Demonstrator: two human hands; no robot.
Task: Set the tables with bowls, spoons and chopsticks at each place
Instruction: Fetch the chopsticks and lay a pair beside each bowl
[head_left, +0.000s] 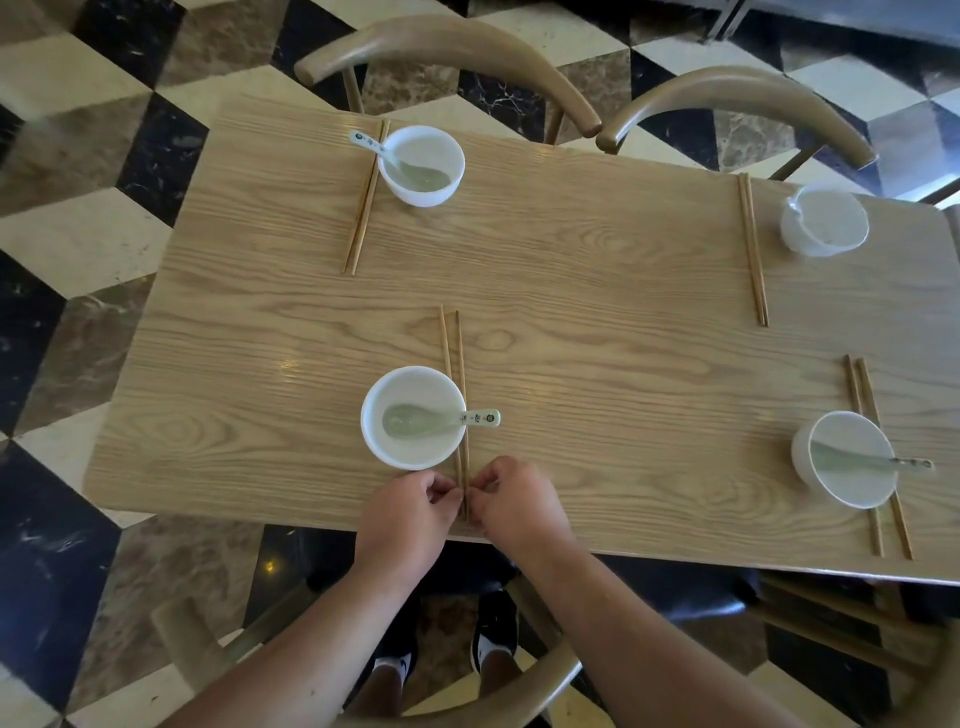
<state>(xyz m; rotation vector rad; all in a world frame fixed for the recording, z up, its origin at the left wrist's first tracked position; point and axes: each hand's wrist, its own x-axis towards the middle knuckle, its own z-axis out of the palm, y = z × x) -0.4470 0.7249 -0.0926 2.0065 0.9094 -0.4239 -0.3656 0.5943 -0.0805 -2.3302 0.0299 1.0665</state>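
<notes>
Wooden table (597, 291), left hand (402, 512) and right hand (511, 501) side by side, fingers (448, 492) pinching chopsticks (458, 353)

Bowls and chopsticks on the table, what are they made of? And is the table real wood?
The bowls look like glazed white ceramic, smooth and shiny, though hard plastic could look the same. The chopsticks seem to be wood or bamboo: thin, brown, matte sticks. The table shows wood grain with a soft sheen; whether solid wood or a printed laminate, I cannot tell.

The wooden table (597, 291) is carrying four white bowls (372, 442) and four pairs of chopsticks (753, 249), one per place.
</notes>
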